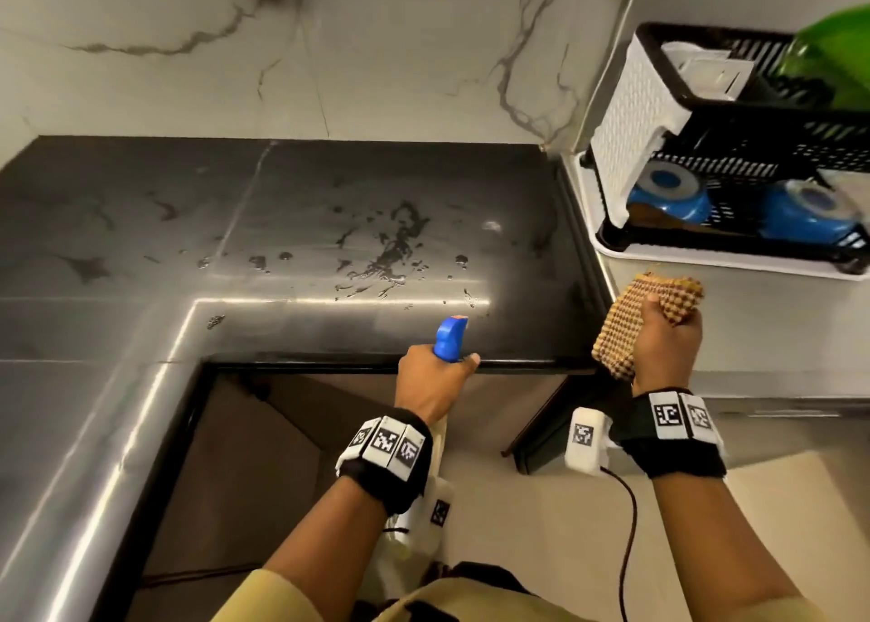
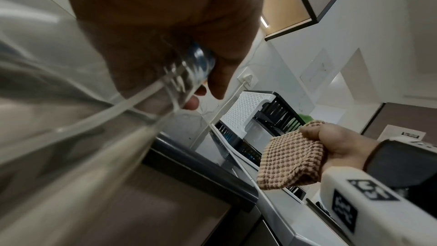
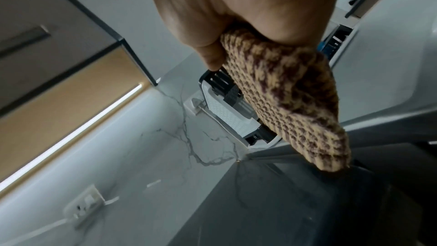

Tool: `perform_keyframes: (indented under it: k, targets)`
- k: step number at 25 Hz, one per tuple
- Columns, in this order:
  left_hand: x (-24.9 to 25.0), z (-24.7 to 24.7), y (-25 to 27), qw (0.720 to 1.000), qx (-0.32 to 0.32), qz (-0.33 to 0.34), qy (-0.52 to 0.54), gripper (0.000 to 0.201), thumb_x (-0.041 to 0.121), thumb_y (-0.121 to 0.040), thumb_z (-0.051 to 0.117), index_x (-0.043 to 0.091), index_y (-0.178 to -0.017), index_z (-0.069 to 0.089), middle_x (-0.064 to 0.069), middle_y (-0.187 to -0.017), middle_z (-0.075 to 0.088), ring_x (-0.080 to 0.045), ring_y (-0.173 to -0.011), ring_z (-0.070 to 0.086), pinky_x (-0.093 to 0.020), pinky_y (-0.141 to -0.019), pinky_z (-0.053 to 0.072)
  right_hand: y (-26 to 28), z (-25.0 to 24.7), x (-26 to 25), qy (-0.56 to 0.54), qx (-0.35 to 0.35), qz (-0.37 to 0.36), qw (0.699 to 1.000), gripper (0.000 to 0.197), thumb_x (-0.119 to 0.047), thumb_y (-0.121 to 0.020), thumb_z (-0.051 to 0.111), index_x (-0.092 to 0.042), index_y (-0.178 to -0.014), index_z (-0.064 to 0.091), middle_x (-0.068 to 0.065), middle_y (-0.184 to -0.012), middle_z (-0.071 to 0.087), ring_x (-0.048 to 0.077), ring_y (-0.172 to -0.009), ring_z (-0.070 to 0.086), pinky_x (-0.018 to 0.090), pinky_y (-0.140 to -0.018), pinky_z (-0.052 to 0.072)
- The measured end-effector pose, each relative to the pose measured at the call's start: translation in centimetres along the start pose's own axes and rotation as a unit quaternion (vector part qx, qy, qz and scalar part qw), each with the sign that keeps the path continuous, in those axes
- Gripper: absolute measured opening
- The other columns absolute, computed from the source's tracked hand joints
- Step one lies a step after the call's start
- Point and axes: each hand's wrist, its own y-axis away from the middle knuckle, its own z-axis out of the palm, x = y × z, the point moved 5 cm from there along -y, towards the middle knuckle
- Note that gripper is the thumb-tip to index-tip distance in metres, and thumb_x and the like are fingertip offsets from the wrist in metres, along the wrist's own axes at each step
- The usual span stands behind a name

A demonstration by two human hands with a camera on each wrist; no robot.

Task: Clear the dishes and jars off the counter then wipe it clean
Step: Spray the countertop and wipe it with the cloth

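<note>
My left hand [image 1: 435, 376] grips a clear spray bottle [image 2: 99, 119] with a blue trigger head [image 1: 451, 337], held at the front edge of the dark stone counter [image 1: 141, 226]. Its nozzle points toward the counter, where wet droplets and streaks [image 1: 390, 254] lie in the middle. My right hand [image 1: 666, 339] holds a folded tan knitted cloth [image 1: 626, 325] above the counter's right end. In the right wrist view the cloth [image 3: 288, 96] hangs down from my curled fingers. No dishes or jars stand on the dark counter.
A black-and-white dish rack [image 1: 659, 103] on a white tray [image 1: 706, 256] stands at the right, holding blue bowls [image 1: 668, 193] and something green [image 1: 833, 52]. Marble wall [image 1: 376, 47] with sockets lies behind. The counter is L-shaped, running toward me on the left [image 1: 70, 409].
</note>
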Motion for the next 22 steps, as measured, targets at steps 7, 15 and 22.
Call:
perform_keyframes:
  k: [7, 15, 22]
  targets:
    - [-0.8, -0.3, -2.0, 0.999, -0.032, -0.011, -0.024, 0.04, 0.039, -0.073, 0.077, 0.013, -0.058, 0.051, -0.001, -0.056, 0.052, -0.021, -0.056, 0.048, -0.032, -0.061, 0.045, 0.6, 6.9, 1.7, 0.21, -0.081, -0.06, 0.972, 0.04, -0.022, -0.095, 0.052, -0.011, -0.132, 0.042, 0.015, -0.124, 0.061, 0.035, -0.112, 0.057, 0.037, -0.093, 0.04]
    - [-1.5, -5.6, -2.9, 0.997, -0.072, 0.016, 0.007, 0.031, 0.038, -0.071, 0.077, 0.01, -0.072, 0.066, -0.004, -0.063, 0.064, -0.014, -0.057, 0.055, -0.037, -0.063, 0.051, 3.0, 11.7, 5.7, 0.321, -0.097, -0.045, 0.941, 0.052, -0.041, -0.097, 0.04, -0.011, -0.138, 0.049, 0.014, -0.139, 0.052, 0.034, -0.131, 0.043, 0.039, -0.111, 0.028]
    - [-2.8, -13.9, -4.1, 0.998, -0.05, 0.026, 0.04, 0.026, 0.035, -0.063, 0.072, 0.012, -0.074, 0.067, -0.008, -0.065, 0.064, -0.019, -0.062, 0.056, -0.046, -0.071, 0.054, 18.4, 23.9, 9.7, 0.603, -0.399, -0.237, 0.648, 0.085, -0.061, -0.082, 0.004, -0.018, -0.155, 0.011, 0.009, -0.162, -0.001, 0.032, -0.149, -0.001, 0.048, -0.119, -0.004]
